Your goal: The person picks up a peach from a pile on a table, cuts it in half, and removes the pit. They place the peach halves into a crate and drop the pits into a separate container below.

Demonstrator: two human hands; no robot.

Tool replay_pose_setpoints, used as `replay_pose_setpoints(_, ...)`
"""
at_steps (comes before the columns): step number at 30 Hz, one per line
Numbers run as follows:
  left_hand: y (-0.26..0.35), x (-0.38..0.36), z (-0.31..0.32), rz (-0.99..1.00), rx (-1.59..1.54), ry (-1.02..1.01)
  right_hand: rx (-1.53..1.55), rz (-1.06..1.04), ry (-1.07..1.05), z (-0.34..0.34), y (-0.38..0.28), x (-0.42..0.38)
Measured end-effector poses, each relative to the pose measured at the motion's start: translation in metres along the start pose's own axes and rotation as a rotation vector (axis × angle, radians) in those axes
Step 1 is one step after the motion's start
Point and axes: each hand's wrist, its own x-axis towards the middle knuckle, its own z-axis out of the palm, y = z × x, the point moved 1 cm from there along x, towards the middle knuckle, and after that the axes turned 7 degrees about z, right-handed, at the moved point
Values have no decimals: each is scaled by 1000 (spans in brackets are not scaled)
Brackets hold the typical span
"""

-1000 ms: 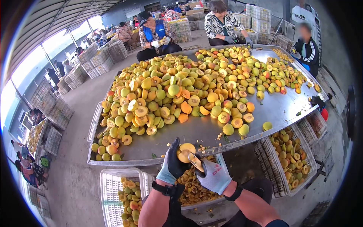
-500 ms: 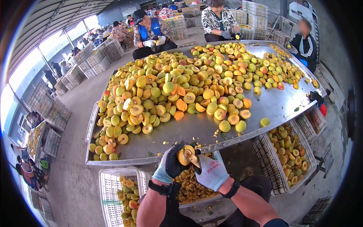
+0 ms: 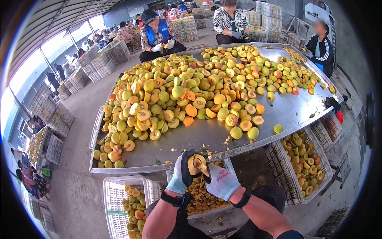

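Observation:
My left hand [image 3: 183, 171], in a black and light blue glove, is wrapped round a halved yellow fruit [image 3: 195, 164], its cut face turned up. My right hand [image 3: 223, 180], in a matching glove, is closed at the fruit's right side on a small tool with a light brown, rounded end over the cut face; the glove hides the rest of it. Both hands are just off the front edge of the metal table [image 3: 179, 147], over a crate of brown-orange fruit pieces [image 3: 205, 199]. A large heap of halved fruit [image 3: 179, 87] lies on the table.
White crates of fruit stand at the lower left [image 3: 119, 207] and at the right [image 3: 282, 171] below the table. Three people sit across the table, one in a blue vest [image 3: 157, 34]. Stacked crates [image 3: 99, 63] and more people are farther back.
The tool's end has shifted slightly over the cut face, and my left hand has tilted a little. The co-workers' hands have moved slightly.

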Motion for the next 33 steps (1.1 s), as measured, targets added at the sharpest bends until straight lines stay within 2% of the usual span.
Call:
replay_pose_setpoints(1, 0, 1, -1, 1, 0, 1, -1, -13, -14, 2, 1, 0)
replay_pose_setpoints(3, 2, 1, -2, 212, 420, -67, -3, -28, -33, 5, 3, -1)
replay_pose_setpoints(4, 5, 0, 0, 213, 419, -65, 25, -45, -40, 6, 3, -1)
replay_pose_setpoints(6, 11, -6, 4, 322, 710, -91, 54, -61, -46, 10, 7, -1)
replay_pose_setpoints(7, 19, -8, 8, 321, 709, -90, 45, -66, -59, 14, 11, -2)
replay_pose_setpoints(9, 36, -11, 17, 408, 1057, -183, 33, -72, -76, 14, 14, -4)
replay_pose_setpoints(13, 38, -11, 15, 335, 944, -254, 5, 3, -175, 10, 17, -6)
replay_pose_setpoints(16, 31, -6, 14, 373, 995, -303, -8, 35, -223, 6, 15, -8)
replay_pose_setpoints(18, 29, -9, 20, 529, 1086, -198, 13, 56, -236, 6, 16, -8)
replay_pose_setpoints(22, 33, -6, 24, 475, 985, -186, 66, -1, -218, 12, 24, -11)
replay_pose_setpoints(24, 32, -4, 16, 521, 997, -368, 63, -6, -237, 15, 28, -12)
replay_pose_setpoints(26, 34, -5, 19, 484, 958, -355, 140, -21, -266, 19, 30, -12)
replay_pose_setpoints(28, 38, -4, 23, 619, 1083, -360, 147, -51, -257, 16, 29, -11)
replay_pose_setpoints(30, 40, -5, 25, 588, 1060, -380, 151, -80, -247, 10, 26, -11)
replay_pose_setpoints(33, 37, -5, 25, 511, 1054, -427, 6, 34, -327, 6, 23, -14)
